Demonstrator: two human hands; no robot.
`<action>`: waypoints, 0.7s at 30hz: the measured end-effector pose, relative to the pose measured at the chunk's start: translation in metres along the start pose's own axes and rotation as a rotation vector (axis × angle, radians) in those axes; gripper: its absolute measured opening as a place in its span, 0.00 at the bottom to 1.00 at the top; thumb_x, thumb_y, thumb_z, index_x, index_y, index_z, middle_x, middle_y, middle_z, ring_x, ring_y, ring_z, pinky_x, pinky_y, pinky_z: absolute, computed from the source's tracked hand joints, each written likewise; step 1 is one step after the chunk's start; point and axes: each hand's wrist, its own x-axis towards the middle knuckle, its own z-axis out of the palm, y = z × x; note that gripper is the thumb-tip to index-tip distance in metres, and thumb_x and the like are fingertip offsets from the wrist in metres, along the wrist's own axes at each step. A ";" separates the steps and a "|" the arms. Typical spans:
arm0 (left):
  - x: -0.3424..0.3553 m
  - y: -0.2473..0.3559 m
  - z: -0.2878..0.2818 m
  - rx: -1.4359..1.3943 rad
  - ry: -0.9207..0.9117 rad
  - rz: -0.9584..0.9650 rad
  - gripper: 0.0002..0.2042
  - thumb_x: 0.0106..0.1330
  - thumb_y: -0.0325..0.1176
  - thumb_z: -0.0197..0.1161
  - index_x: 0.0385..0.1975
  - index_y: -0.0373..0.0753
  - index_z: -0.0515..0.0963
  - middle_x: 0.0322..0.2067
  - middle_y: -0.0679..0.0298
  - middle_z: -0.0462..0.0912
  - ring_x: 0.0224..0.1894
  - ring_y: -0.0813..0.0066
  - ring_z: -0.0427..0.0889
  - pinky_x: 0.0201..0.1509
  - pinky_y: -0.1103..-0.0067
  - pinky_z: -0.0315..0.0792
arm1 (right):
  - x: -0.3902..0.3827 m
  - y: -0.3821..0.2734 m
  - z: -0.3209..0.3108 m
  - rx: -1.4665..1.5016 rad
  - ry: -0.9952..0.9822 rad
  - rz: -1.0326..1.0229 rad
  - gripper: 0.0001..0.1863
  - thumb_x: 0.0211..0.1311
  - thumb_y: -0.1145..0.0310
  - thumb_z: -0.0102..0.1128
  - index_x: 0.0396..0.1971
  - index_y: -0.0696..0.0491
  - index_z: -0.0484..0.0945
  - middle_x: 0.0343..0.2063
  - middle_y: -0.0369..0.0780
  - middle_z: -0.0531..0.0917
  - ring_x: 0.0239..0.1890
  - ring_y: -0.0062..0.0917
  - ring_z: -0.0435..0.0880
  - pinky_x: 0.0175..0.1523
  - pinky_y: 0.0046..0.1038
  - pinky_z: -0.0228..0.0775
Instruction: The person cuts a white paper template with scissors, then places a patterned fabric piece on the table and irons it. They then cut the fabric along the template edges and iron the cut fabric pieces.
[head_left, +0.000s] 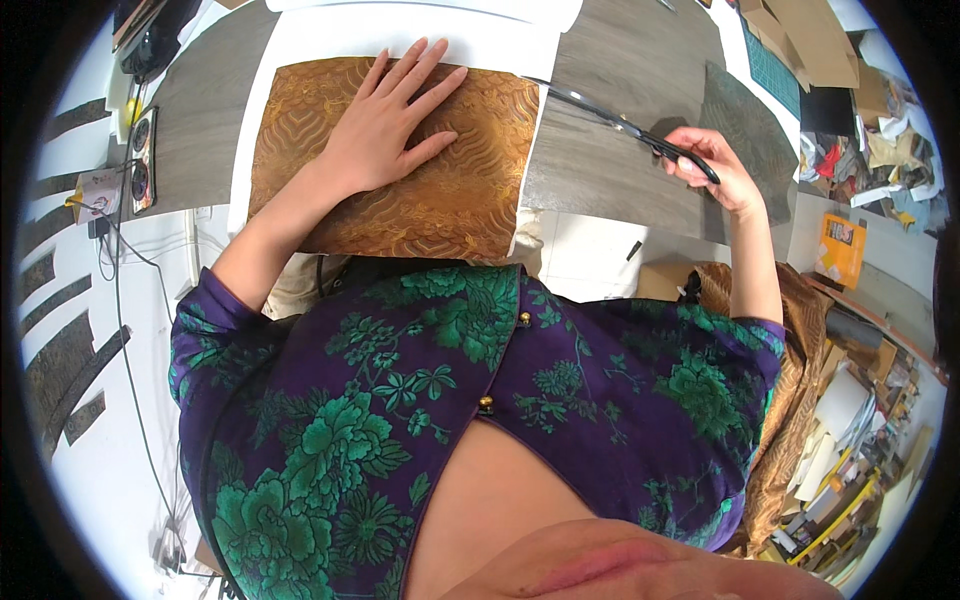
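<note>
A brown and gold wave-patterned fabric piece (pixel 450 205) lies over white paper (pixel 330 30), its near part reaching past the table's front edge. My left hand (pixel 395 125) rests flat on the fabric's upper middle, fingers spread. My right hand (pixel 715 170) holds black-handled scissors (pixel 620 125), fingers wrapped round the handles. The scissors point left, with their blade tips at the top right corner of the fabric and the paper's right margin. A narrow white strip of paper shows along the fabric's right side.
The table (pixel 640 60) has a dark patterned sheet (pixel 745 140) at its right end, near a green cutting mat (pixel 772 75) and cardboard (pixel 805 40). A black device with round parts (pixel 143 160) stands at the left edge. Golden-brown cloth (pixel 785 430) hangs behind my right arm.
</note>
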 end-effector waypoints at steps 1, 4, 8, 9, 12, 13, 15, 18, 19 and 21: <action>0.000 0.001 -0.002 -0.012 0.010 0.011 0.33 0.74 0.50 0.57 0.77 0.49 0.59 0.79 0.58 0.50 0.81 0.55 0.45 0.82 0.53 0.39 | 0.006 -0.001 0.000 -0.013 -0.012 -0.007 0.18 0.63 0.64 0.73 0.47 0.58 0.83 0.29 0.31 0.84 0.22 0.04 0.68 0.23 0.09 0.52; -0.001 0.002 -0.001 -0.030 -0.027 0.035 0.32 0.74 0.49 0.57 0.77 0.51 0.60 0.79 0.59 0.51 0.81 0.56 0.45 0.82 0.53 0.38 | 0.017 -0.001 -0.003 -0.040 -0.039 -0.016 0.18 0.64 0.63 0.72 0.47 0.59 0.82 0.29 0.31 0.84 0.22 0.05 0.68 0.23 0.10 0.51; -0.007 0.013 -0.007 -0.037 -0.087 0.112 0.31 0.74 0.48 0.58 0.76 0.55 0.61 0.79 0.64 0.53 0.81 0.58 0.46 0.83 0.53 0.37 | 0.020 -0.005 -0.003 0.012 -0.079 0.002 0.19 0.64 0.63 0.72 0.48 0.60 0.82 0.29 0.32 0.84 0.22 0.05 0.68 0.23 0.11 0.50; -0.007 0.013 -0.008 -0.040 -0.093 0.104 0.31 0.74 0.48 0.58 0.76 0.56 0.61 0.79 0.64 0.54 0.81 0.58 0.46 0.83 0.53 0.37 | 0.021 -0.005 -0.004 0.008 -0.078 0.000 0.19 0.64 0.63 0.72 0.48 0.60 0.82 0.29 0.32 0.84 0.22 0.05 0.68 0.23 0.11 0.50; -0.005 0.012 -0.007 -0.045 -0.110 0.104 0.31 0.74 0.49 0.58 0.76 0.56 0.61 0.78 0.64 0.54 0.81 0.58 0.46 0.83 0.53 0.38 | 0.021 -0.006 -0.003 -0.005 -0.061 -0.014 0.18 0.64 0.65 0.72 0.48 0.60 0.82 0.29 0.32 0.84 0.21 0.05 0.68 0.22 0.11 0.50; -0.005 0.012 -0.007 -0.042 -0.116 0.115 0.31 0.74 0.49 0.57 0.76 0.56 0.61 0.78 0.64 0.54 0.81 0.58 0.46 0.83 0.53 0.38 | 0.022 -0.006 -0.002 -0.009 -0.057 -0.022 0.18 0.64 0.65 0.72 0.49 0.60 0.82 0.29 0.32 0.84 0.21 0.05 0.68 0.22 0.10 0.50; -0.005 0.012 -0.006 -0.038 -0.123 0.125 0.31 0.74 0.49 0.57 0.76 0.56 0.61 0.78 0.65 0.55 0.81 0.58 0.47 0.83 0.53 0.38 | 0.022 -0.007 -0.002 0.000 -0.049 0.002 0.18 0.64 0.66 0.72 0.49 0.59 0.82 0.29 0.32 0.84 0.21 0.04 0.68 0.22 0.10 0.50; -0.004 0.011 -0.007 -0.037 -0.119 0.125 0.31 0.73 0.49 0.57 0.76 0.56 0.62 0.78 0.65 0.55 0.81 0.58 0.47 0.83 0.53 0.38 | 0.023 -0.009 -0.003 -0.011 -0.044 0.008 0.17 0.64 0.66 0.72 0.49 0.59 0.82 0.29 0.32 0.85 0.21 0.04 0.68 0.22 0.10 0.51; -0.004 0.011 -0.007 -0.041 -0.120 0.124 0.31 0.73 0.49 0.57 0.76 0.56 0.62 0.78 0.65 0.55 0.81 0.58 0.47 0.83 0.53 0.38 | 0.023 -0.009 -0.003 -0.017 -0.044 0.007 0.17 0.64 0.66 0.71 0.49 0.59 0.82 0.29 0.32 0.85 0.22 0.03 0.69 0.22 0.10 0.51; -0.004 0.011 -0.007 -0.047 -0.116 0.125 0.31 0.73 0.49 0.58 0.76 0.56 0.62 0.78 0.65 0.55 0.81 0.57 0.47 0.83 0.53 0.38 | 0.024 -0.007 -0.006 -0.035 -0.043 -0.001 0.18 0.64 0.67 0.72 0.49 0.59 0.82 0.29 0.32 0.85 0.21 0.03 0.69 0.22 0.10 0.51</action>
